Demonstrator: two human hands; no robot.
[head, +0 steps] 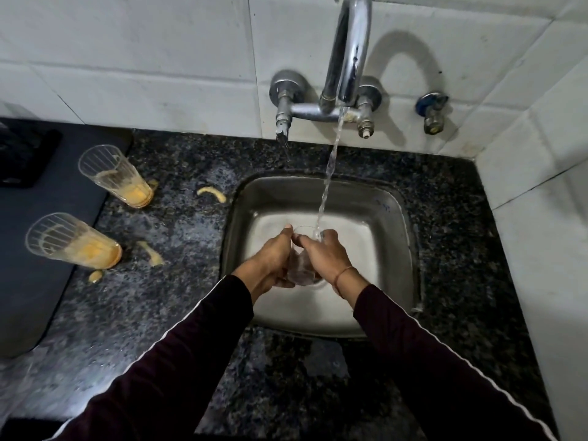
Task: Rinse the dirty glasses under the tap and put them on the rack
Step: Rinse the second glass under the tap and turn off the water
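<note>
We hold a clear glass (301, 265) in both hands over the steel sink (391, 205), under the running tap (348, 58).

Both arms in dark sleeves reach forward and meet above the basin. Our left hand (273, 261) wraps its fingers round the glass's left side and base; our right hand (324, 254) clasps the other side, fingertips near the rim where the stream of water (327, 183) lands. Two dirty glasses, the farther one (116, 175) and the nearer one (73, 241), with yellow residue, stand well to the left on the speckled counter (178, 173).
</note>
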